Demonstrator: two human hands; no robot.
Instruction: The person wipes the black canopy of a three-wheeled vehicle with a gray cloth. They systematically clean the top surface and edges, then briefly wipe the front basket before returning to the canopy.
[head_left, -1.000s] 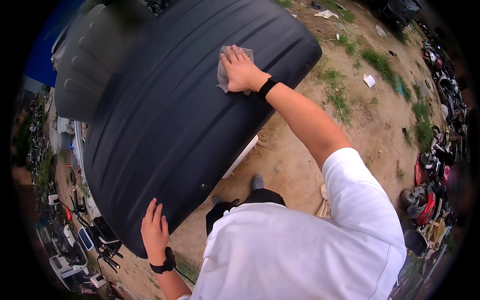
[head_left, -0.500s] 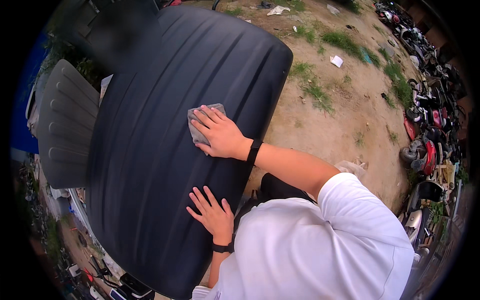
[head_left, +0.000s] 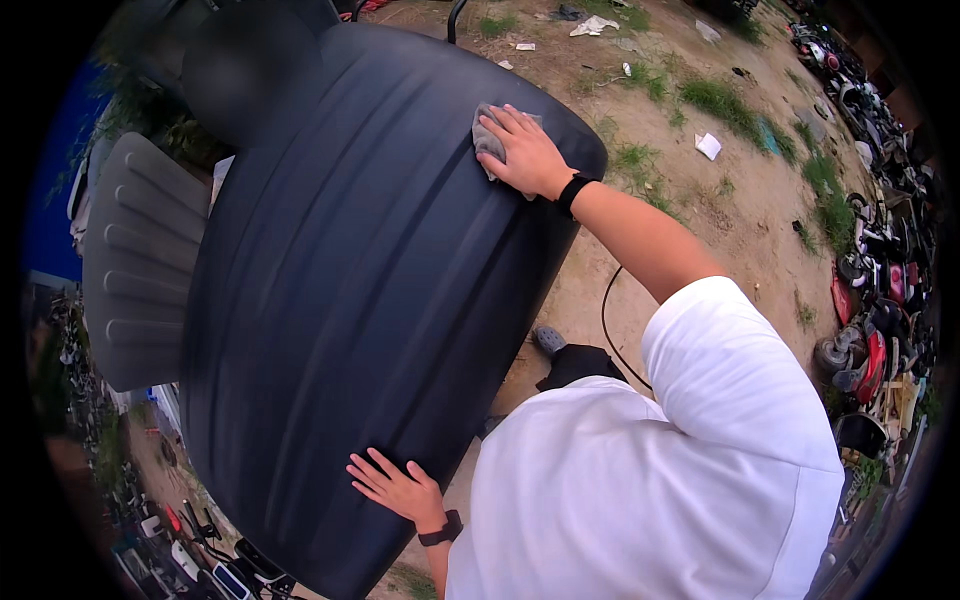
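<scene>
A large black ribbed panel (head_left: 330,290), gently curved like a roof, fills the middle and left. Close to its far right corner, my right hand (head_left: 530,155) presses a folded grey cloth (head_left: 486,140) onto the surface, fingers laid over it. Part of the cloth is hidden under the palm. My left hand (head_left: 400,490) rests on the panel's near right side with fingers spread and nothing in them. Both wrists wear black bands.
A grey ribbed panel (head_left: 145,265) adjoins the left edge. Scooters and scrap parts (head_left: 875,320) line the right side. Beyond the panel is bare earth with grass (head_left: 725,105) and litter. A thin black cable (head_left: 606,310) curves near my foot (head_left: 548,340).
My right hand has slid the cloth away from me and to the right, toward the far corner. My left hand has shifted nearer and slightly left along the panel.
</scene>
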